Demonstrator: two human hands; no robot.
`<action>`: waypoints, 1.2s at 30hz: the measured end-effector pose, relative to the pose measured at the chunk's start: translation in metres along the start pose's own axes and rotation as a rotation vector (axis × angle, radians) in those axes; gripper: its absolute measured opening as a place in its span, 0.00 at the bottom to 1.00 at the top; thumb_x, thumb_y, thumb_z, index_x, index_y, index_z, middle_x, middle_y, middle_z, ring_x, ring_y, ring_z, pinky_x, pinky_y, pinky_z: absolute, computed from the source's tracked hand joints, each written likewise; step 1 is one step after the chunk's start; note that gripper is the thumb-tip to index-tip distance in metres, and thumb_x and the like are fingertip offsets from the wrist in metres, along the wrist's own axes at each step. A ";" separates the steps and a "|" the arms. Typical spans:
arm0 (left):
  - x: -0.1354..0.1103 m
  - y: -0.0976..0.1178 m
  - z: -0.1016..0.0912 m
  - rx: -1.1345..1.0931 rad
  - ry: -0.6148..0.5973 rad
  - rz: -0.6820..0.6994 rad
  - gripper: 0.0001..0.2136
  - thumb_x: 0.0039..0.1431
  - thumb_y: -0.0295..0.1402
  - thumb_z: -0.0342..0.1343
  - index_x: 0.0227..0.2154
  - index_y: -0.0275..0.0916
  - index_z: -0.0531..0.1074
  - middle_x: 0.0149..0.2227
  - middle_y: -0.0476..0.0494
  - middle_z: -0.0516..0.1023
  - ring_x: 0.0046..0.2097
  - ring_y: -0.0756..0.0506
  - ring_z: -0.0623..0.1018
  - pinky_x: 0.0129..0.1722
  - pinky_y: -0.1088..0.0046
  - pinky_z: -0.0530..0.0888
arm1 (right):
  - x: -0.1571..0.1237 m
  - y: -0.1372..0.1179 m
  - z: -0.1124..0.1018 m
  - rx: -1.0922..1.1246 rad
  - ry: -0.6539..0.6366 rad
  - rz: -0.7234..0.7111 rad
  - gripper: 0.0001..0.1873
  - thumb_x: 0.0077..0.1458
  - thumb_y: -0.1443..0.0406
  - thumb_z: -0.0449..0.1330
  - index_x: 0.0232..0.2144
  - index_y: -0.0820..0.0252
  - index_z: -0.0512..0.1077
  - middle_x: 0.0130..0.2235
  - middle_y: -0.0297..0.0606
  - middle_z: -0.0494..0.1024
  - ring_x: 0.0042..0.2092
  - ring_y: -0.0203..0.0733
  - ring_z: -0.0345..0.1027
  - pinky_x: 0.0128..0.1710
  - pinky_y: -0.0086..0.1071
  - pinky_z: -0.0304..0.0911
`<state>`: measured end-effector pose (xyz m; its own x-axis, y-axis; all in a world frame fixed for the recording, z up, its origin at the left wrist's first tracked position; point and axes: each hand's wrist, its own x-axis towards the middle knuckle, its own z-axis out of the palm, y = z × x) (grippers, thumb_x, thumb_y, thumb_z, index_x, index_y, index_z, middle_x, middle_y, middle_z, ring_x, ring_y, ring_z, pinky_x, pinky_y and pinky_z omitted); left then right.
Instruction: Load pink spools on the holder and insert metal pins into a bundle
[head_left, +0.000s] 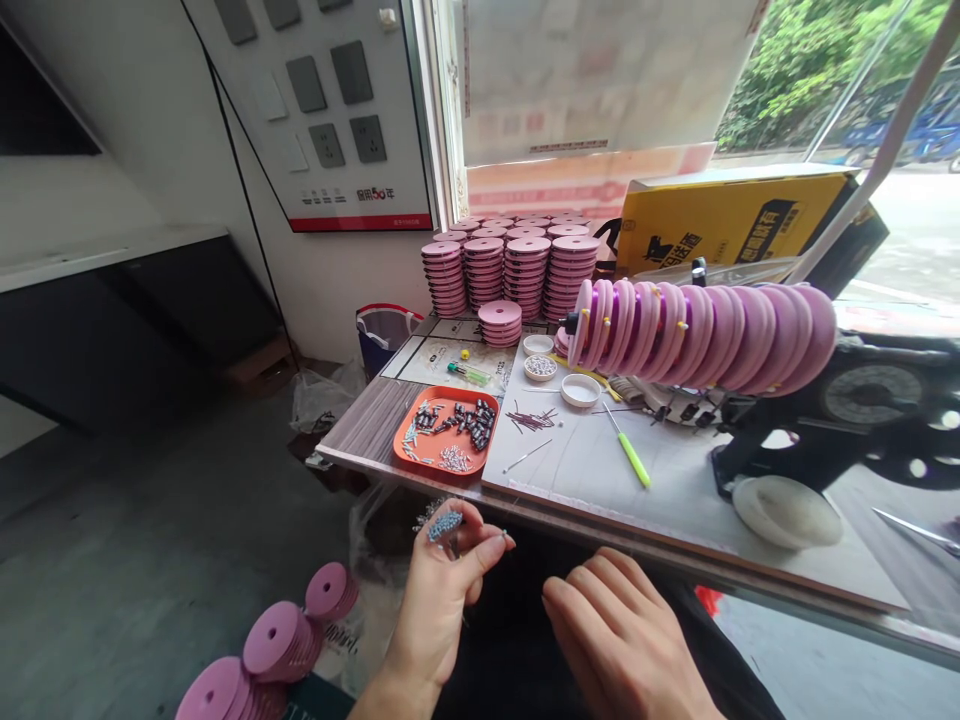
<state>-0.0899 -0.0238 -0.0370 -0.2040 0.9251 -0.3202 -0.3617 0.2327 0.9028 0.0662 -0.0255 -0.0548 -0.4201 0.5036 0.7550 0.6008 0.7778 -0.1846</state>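
Note:
My left hand (454, 575) is in front of the table edge, closed around a bundle of thin pins with small blue-grey heads (445, 527). Its thumb and forefinger pinch one tiny piece, too small to name. To its right, my right hand (611, 625) is held low with its fingers curled inward; whatever is inside them is hidden. Just beyond the left hand sits an orange tray (401, 440) of small black and silvery parts. Thin dark-red sticks (531, 418) and one pale-tipped pin (527, 456) lie on the grey board (570, 480).
A green-handled hook tool (632, 458) lies near white dishes (581, 390), one with small beads. Pink spools (705, 335) hang on a black machine arm at right. More pink spools (525, 275) are stacked behind, and others (277, 640) stand low at left. A yellow box (697, 225) leans by the window.

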 end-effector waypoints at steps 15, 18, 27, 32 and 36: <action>-0.009 -0.009 -0.001 0.289 0.002 0.324 0.09 0.46 0.28 0.62 0.26 0.41 0.65 0.25 0.51 0.77 0.30 0.50 0.75 0.32 0.78 0.69 | 0.006 0.000 -0.007 0.114 0.025 0.116 0.08 0.54 0.75 0.50 0.28 0.61 0.66 0.21 0.32 0.64 0.24 0.34 0.56 0.28 0.29 0.54; -0.014 -0.012 0.004 0.323 -0.008 0.315 0.09 0.46 0.29 0.62 0.27 0.42 0.65 0.25 0.51 0.77 0.30 0.49 0.75 0.31 0.77 0.69 | 0.010 0.000 -0.007 0.145 0.049 0.178 0.07 0.56 0.73 0.50 0.29 0.61 0.66 0.23 0.32 0.67 0.25 0.34 0.58 0.29 0.29 0.56; -0.016 -0.011 0.009 0.355 -0.122 0.249 0.12 0.45 0.29 0.62 0.36 0.41 0.72 0.30 0.47 0.78 0.24 0.51 0.70 0.26 0.78 0.68 | 0.012 0.002 -0.005 0.182 0.034 0.227 0.07 0.56 0.73 0.51 0.29 0.59 0.65 0.24 0.29 0.71 0.23 0.32 0.61 0.29 0.29 0.56; -0.013 -0.005 0.015 0.386 -0.149 0.367 0.06 0.49 0.32 0.60 0.20 0.39 0.73 0.25 0.48 0.72 0.27 0.49 0.70 0.27 0.77 0.67 | 0.012 0.001 -0.004 0.189 0.052 0.199 0.07 0.56 0.73 0.51 0.28 0.60 0.65 0.23 0.30 0.70 0.23 0.31 0.59 0.29 0.28 0.56; -0.010 -0.006 0.015 0.315 -0.136 0.310 0.06 0.50 0.34 0.60 0.21 0.38 0.73 0.22 0.50 0.69 0.25 0.51 0.67 0.26 0.78 0.65 | 0.016 0.011 -0.012 0.074 0.045 0.140 0.09 0.57 0.73 0.50 0.28 0.60 0.66 0.22 0.30 0.68 0.24 0.33 0.60 0.32 0.31 0.58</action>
<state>-0.0715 -0.0303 -0.0350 -0.1300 0.9915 0.0004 -0.0045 -0.0010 1.0000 0.0740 -0.0138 -0.0370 -0.3036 0.5933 0.7456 0.5987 0.7275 -0.3351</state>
